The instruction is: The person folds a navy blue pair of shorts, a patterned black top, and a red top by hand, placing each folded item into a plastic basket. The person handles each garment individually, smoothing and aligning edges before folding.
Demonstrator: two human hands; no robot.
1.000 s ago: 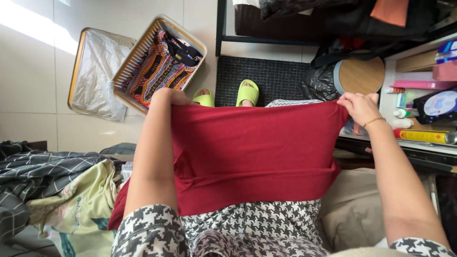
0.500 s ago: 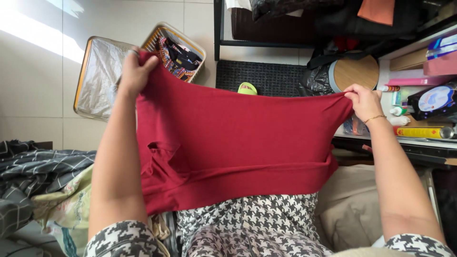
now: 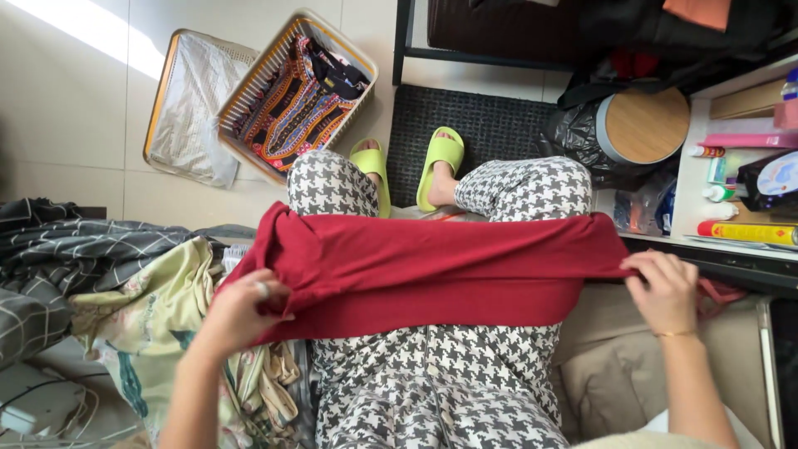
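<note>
Step in hand, I judge: folding red garment (image 3: 432, 278), laid as a band across my lap. L hand (image 3: 241, 309) & R hand (image 3: 665, 291) each closed on one end. Next fold needs edges kept level, cloth taut.

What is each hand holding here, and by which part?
Both hold one red garment, folded flat across the lap. The left hand grips its left end, the right hand pinches its right end.
</note>
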